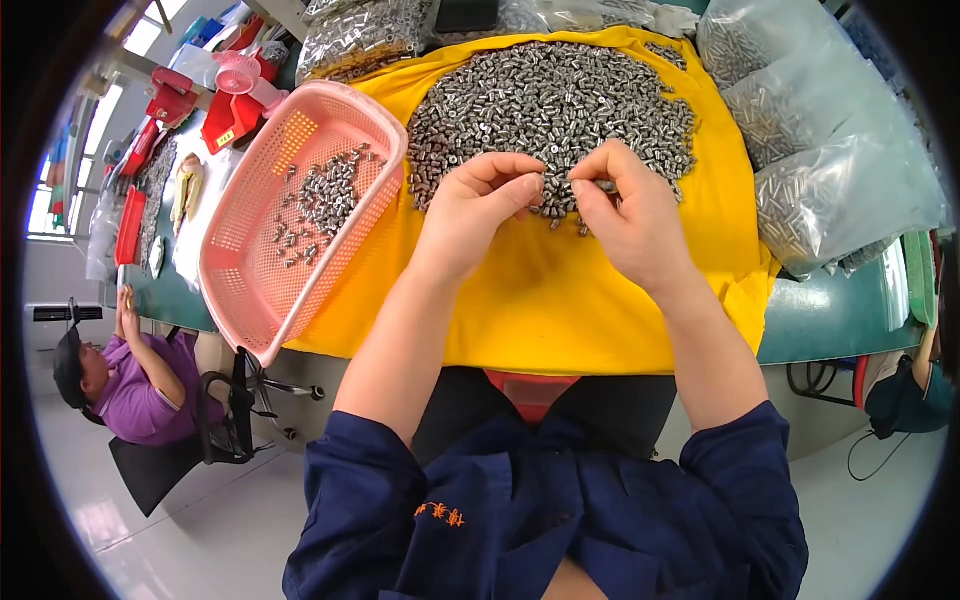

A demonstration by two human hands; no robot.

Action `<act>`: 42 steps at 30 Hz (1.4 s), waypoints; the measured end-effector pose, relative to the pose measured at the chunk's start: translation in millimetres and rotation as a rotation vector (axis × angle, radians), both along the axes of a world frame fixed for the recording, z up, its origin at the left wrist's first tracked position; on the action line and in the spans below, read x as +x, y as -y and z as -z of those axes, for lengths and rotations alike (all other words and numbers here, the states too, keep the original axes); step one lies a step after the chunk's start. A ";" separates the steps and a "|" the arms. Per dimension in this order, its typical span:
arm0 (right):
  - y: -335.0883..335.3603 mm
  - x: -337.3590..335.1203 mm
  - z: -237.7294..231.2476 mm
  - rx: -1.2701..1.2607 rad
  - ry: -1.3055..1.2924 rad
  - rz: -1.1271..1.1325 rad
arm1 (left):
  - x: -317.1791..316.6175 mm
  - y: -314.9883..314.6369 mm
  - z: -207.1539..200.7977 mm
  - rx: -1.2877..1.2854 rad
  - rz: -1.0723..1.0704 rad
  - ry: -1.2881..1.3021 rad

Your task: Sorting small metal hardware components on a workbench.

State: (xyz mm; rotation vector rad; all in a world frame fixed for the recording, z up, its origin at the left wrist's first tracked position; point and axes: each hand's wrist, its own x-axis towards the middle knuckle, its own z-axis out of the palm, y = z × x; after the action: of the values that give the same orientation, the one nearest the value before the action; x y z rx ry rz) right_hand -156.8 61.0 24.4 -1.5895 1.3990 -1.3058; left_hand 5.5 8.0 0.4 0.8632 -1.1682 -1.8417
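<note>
A wide pile of small silvery metal cylinders (pixel 545 100) lies on a yellow cloth (pixel 500 310). Over the near edge of the pile, my left hand (pixel 478 208) is closed, thumb and forefinger pinched together. Facing it a short way to the right, my right hand (pixel 640 215) is closed in a similar pinch. Whatever the fingertips hold is too small and too covered to make out. To the left stands a pink perforated plastic basket (pixel 235 270), tilted in view, with a smaller heap of the same metal pieces (pixel 330 200) inside.
Clear plastic bags of metal parts (pixel 800 190) stand along the right, and more bags (pixel 360 40) at the back. Red bins (pixel 230 120) and a pink fan (pixel 245 75) are at the back left. A person in purple (pixel 150 385) sits left; another person (pixel 905 395) is far right.
</note>
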 end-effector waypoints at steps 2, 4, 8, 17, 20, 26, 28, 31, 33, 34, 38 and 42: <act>-0.4 0.4 -0.6 -0.007 0.024 -0.012 | 0.3 0.2 1.7 0.058 0.037 -0.092; -0.5 0.9 -1.1 -0.014 0.047 -0.023 | 0.8 0.2 3.4 0.114 0.076 -0.183; 0.0 0.9 -0.2 -0.009 0.061 -0.045 | -1.2 -0.9 4.3 0.096 0.114 -0.237; -1.2 1.1 3.0 -0.111 -0.217 -0.023 | -6.3 -1.6 4.8 -0.076 0.068 -0.053; -1.4 4.0 4.6 -0.153 -0.238 -0.016 | -6.5 -2.9 2.3 -0.137 0.055 0.009; -1.7 3.8 -0.5 -0.070 -0.177 -0.015 | -8.4 -2.9 1.8 -0.138 0.026 -0.026; -1.9 4.9 -4.0 -0.061 -0.142 -0.017 | -6.1 -2.7 1.9 -0.143 0.010 -0.022; -2.7 2.4 -6.1 -0.010 -0.132 -0.019 | -3.7 -2.3 1.6 -0.162 -0.028 -0.006; -1.6 1.3 -1.6 -0.064 -0.221 -0.041 | -3.3 -1.2 2.4 -0.164 -0.001 0.035; -1.6 1.4 0.1 -0.064 -0.221 -0.041 | -3.8 -1.8 2.2 -0.164 0.000 0.036; -1.7 3.8 2.6 -0.103 -0.241 -0.051 | -5.1 -4.3 1.8 -0.248 -0.043 0.047; 0.8 3.2 0.3 -0.030 -0.150 -0.070 | -5.8 -3.1 3.8 -0.417 -0.079 0.074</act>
State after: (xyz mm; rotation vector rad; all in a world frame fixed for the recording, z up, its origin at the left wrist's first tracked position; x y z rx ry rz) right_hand -153.6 60.2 24.1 -1.7724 1.4043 -1.1926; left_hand -0.3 11.0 -3.4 0.7282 -1.4749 -1.4384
